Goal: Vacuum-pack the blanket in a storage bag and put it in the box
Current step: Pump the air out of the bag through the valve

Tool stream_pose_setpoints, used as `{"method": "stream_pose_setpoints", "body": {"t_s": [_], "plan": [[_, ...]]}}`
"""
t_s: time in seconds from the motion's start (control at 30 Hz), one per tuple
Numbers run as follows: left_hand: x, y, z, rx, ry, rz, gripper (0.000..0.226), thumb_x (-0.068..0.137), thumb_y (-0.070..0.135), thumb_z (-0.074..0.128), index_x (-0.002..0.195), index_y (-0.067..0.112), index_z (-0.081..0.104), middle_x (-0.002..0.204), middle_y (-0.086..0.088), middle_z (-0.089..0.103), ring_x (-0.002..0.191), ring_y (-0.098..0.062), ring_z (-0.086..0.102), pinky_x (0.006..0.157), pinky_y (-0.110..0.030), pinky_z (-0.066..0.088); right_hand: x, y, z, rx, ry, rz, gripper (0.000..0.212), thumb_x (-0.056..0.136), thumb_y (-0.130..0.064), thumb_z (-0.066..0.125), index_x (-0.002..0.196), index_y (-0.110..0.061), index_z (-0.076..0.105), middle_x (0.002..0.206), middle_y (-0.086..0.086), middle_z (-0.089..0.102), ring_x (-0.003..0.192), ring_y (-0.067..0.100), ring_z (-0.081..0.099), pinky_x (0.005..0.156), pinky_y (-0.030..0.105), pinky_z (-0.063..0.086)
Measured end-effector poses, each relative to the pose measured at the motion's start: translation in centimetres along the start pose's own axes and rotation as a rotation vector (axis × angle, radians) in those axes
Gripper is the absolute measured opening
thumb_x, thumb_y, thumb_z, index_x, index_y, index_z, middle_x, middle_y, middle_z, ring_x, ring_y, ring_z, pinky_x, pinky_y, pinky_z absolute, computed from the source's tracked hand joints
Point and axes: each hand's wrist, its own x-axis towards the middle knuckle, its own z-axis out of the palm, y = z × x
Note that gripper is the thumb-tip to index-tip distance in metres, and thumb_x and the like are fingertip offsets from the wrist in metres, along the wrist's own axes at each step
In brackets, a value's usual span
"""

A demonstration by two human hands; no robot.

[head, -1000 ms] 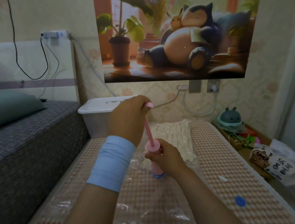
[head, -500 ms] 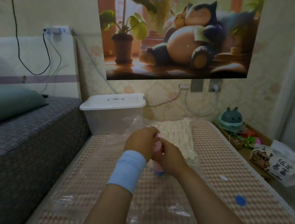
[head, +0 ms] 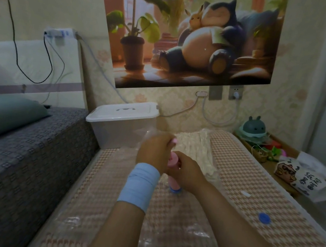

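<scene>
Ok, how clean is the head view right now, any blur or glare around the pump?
Head view: left hand and the pump are motion-blurred, right hand sharper. Head view: glare patches on the storage bag near the bottom; room dim, edges bowed.

The left hand point(head: 152, 152) is blurred; with the right hand point(head: 188, 172) it hides most of the pump point(head: 173, 183). At 12 o'clock, the poster point(head: 198, 45) is cropped.

A pale floral-papered wall point(head: 49, 6) is carrying a large cartoon poster point(head: 188, 40); wall sockets point(head: 236, 93) are sitting just below it, white cables point(head: 219, 123) hanging down; a grey-covered bed point(head: 20, 157) is lying at left, a teal pillow point(head: 5, 116) resting on it before a white headboard point(head: 22, 59); a wooden side table point(head: 287, 148) is standing at right; dim warm light is falling throughout.
</scene>
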Motion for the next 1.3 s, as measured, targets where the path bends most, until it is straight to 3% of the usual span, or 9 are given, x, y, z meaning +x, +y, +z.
{"method": "stream_pose_setpoints", "body": {"t_s": [0.07, 0.2, 0.4, 0.57, 0.63, 0.77, 0.9, 1.03, 1.3], "plan": [[-0.6, -0.4, 1.7, 0.033, -0.158, -0.068, 0.027, 0.099, 0.031, 0.046, 0.112, 0.018, 0.066, 0.107, -0.009, 0.068, 0.098, -0.028, 0.062, 0.081, -0.029, 0.043, -0.1, -0.1, 0.1, -0.054, 0.021, -0.033, 0.044, 0.081, -0.047, 0.071, 0.12, -0.027, 0.063, 0.107, -0.004, 0.072, 0.095, 0.015, 0.066, 0.082, 0.031, 0.051], [-0.7, -0.1, 1.0, 0.057, -0.125, -0.033, 0.02, 0.096, 0.025, 0.051, 0.111, 0.018, 0.064, 0.107, -0.007, 0.067, 0.097, -0.027, 0.063, 0.081, -0.029, 0.044, -0.5, -0.1, 0.0, -0.03, 0.03, -0.045, 0.063, 0.063, -0.071, 0.055, 0.112, -0.033, 0.064, 0.1, -0.011, 0.071, 0.088, 0.009, 0.065, 0.072, 0.025, 0.047], [-0.5, 2.0, -5.9, 0.063, 0.37, 0.142, 0.019, 0.1, 0.03, 0.046, 0.104, 0.021, 0.062, 0.091, 0.007, 0.06, 0.081, -0.013, 0.055, 0.073, -0.024, 0.038, 0.2, 0.2, -0.1, -0.009, 0.009, 0.017, 0.042, 0.077, -0.036, 0.08, 0.115, -0.034, 0.062, 0.103, -0.015, 0.067, 0.094, 0.008, 0.061, 0.084, 0.028, 0.049], [-0.6, 1.8, -5.1, -0.014, 0.501, 0.161, 0.025, 0.101, 0.032, 0.044, 0.105, 0.019, 0.065, 0.094, 0.002, 0.066, 0.085, -0.013, 0.056, 0.072, -0.021, 0.033, 0.0, 0.2, 0.2, 0.012, 0.001, 0.029, 0.046, 0.078, -0.033, 0.081, 0.119, -0.033, 0.061, 0.106, -0.015, 0.065, 0.097, 0.008, 0.06, 0.08, 0.022, 0.044], [-0.3, 0.9, -3.2, -0.008, 0.405, 0.119, 0.028, 0.101, 0.036, 0.042, 0.104, 0.02, 0.065, 0.092, 0.001, 0.066, 0.085, -0.017, 0.06, 0.072, -0.023, 0.037, -0.2, 0.3, 0.4, 0.006, -0.001, 0.011, 0.043, 0.077, -0.035, 0.08, 0.116, -0.032, 0.062, 0.104, -0.014, 0.067, 0.095, 0.008, 0.062, 0.081, 0.025, 0.048], [-0.9, -0.7, 0.8, 0.043, -0.079, -0.063, 0.03, 0.102, 0.034, 0.039, 0.113, 0.02, 0.062, 0.104, -0.006, 0.067, 0.093, -0.025, 0.062, 0.079, -0.029, 0.043, -0.4, -0.1, 0.6, -0.06, 0.011, -0.012, 0.044, 0.076, -0.056, 0.064, 0.11, -0.027, 0.063, 0.097, -0.005, 0.071, 0.088, 0.016, 0.066, 0.076, 0.032, 0.05], [-1.2, 0.0, 0.6, 0.077, -0.133, -0.047, 0.021, 0.097, 0.024, 0.048, 0.113, 0.018, 0.06, 0.11, -0.007, 0.065, 0.099, -0.026, 0.061, 0.082, -0.029, 0.043, -0.6, -0.2, 0.4, -0.058, 0.028, -0.036, 0.056, 0.065, -0.071, 0.05, 0.104, -0.032, 0.061, 0.093, -0.008, 0.071, 0.084, 0.013, 0.065, 0.071, 0.029, 0.048], [-1.0, 0.8, -3.1, 0.136, 0.078, 0.077, 0.015, 0.096, 0.021, 0.053, 0.11, 0.023, 0.058, 0.104, -0.002, 0.064, 0.096, -0.025, 0.063, 0.084, -0.033, 0.049, -0.3, 0.2, 0.2, -0.024, 0.032, -0.015, 0.04, 0.076, -0.047, 0.078, 0.111, -0.035, 0.063, 0.097, -0.016, 0.07, 0.087, 0.004, 0.063, 0.074, 0.025, 0.048], [-0.5, 0.5, -4.4, 0.043, 0.561, 0.227, 0.018, 0.098, 0.021, 0.052, 0.106, 0.015, 0.067, 0.097, -0.003, 0.069, 0.09, -0.02, 0.063, 0.076, -0.019, 0.037, -0.1, 0.4, 0.8, -0.015, 0.006, 0.012, 0.042, 0.076, -0.038, 0.081, 0.113, -0.032, 0.063, 0.102, -0.014, 0.068, 0.093, 0.009, 0.063, 0.083, 0.029, 0.051]]}}
